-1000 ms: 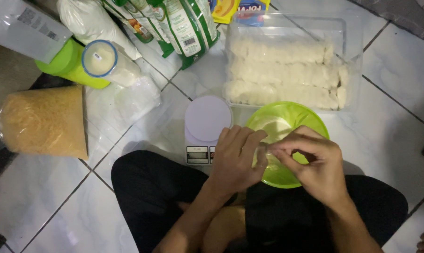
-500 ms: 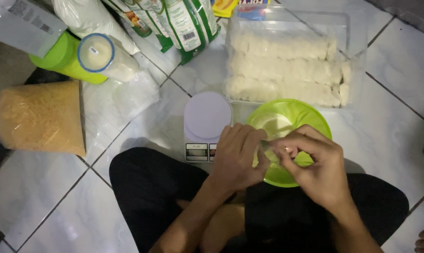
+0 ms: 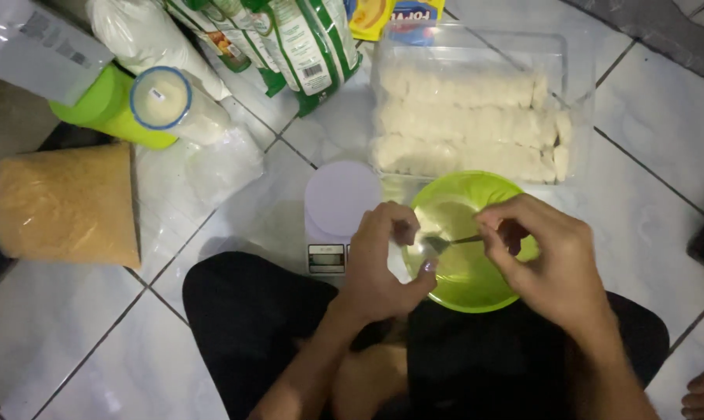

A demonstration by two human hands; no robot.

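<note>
Since a moment ago your right hand (image 3: pixel 550 260) has drawn back, pinching one spoon (image 3: pixel 445 243) over one green bowl (image 3: pixel 465 276). Your left hand (image 3: pixel 383 260) curls beside it; whether it grips anything, you cannot tell. One clear tray (image 3: pixel 574 117) holds three pale rows.

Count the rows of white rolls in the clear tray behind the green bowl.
3 rows in the clear tray: back row, middle row, front row nearest the green bowl. Lower layers may be hidden.

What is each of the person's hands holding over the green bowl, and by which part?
The right hand pinches a thin utensil by its handle end. The left hand is curled above the green bowl; its hold cannot be told.
</note>
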